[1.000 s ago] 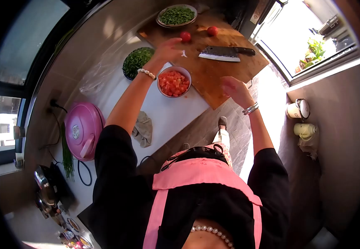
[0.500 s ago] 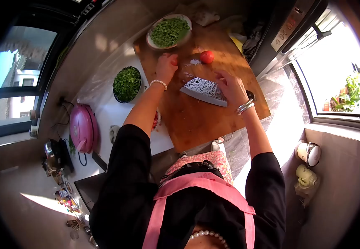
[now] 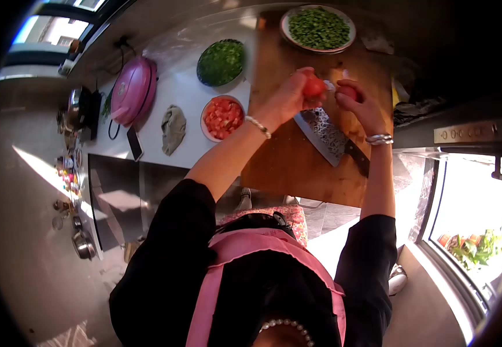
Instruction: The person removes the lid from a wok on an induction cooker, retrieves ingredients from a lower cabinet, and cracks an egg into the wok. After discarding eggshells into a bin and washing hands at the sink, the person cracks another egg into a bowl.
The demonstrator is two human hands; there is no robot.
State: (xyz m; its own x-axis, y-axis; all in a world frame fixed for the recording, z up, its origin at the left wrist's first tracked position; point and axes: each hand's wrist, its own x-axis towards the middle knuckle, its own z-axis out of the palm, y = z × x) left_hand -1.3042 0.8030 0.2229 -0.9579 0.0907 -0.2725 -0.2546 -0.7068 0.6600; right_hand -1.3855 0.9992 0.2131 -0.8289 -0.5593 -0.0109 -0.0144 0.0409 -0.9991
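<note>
My left hand (image 3: 292,95) holds a red tomato (image 3: 314,87) above the wooden cutting board (image 3: 274,162). Close to its right, my right hand (image 3: 362,105) has its fingers around another red tomato (image 3: 347,92). Below both hands, the cleaver (image 3: 326,134) lies flat on the board, its dark handle pointing to the lower right. Beside the board's left edge is a bowl of diced tomato (image 3: 222,118).
A plate of chopped green pieces (image 3: 318,29) stands at the board's far end. Left of the board are a bowl of chopped greens (image 3: 221,62), a grey cloth (image 3: 173,130), a pink appliance (image 3: 135,91) and a phone (image 3: 135,143).
Both hands have come together over the board, and each now has a tomato in it. The whole view has turned, so the counter appears shifted and rotated.
</note>
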